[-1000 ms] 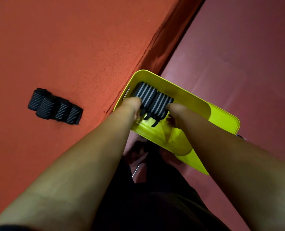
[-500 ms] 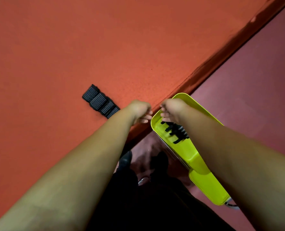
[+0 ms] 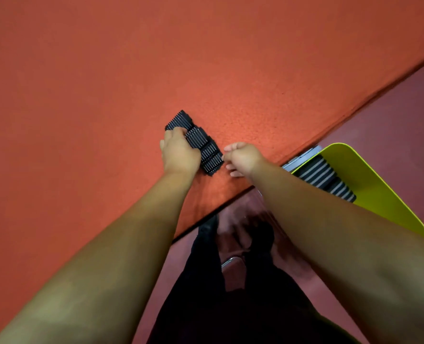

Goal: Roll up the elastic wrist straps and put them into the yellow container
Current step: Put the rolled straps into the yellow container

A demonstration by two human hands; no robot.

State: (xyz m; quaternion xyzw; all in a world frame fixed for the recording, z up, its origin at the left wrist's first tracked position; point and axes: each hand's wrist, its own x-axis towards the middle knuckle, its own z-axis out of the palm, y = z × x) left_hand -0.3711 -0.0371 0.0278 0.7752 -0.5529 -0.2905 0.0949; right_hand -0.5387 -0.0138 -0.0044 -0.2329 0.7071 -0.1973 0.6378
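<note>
Both hands have left the yellow container, where they held striped rolls 1 s ago, and moved onto the orange table. The left hand now grips the row of 4 rolled straps there. The right hand, fingers curled, touches the row's right end.

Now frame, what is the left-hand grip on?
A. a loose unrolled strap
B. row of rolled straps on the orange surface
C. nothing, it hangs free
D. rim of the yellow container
B: the left-hand grip holds the row of rolled straps lying on the orange surface, well apart from the yellow container, which has other rolls in it.
</note>
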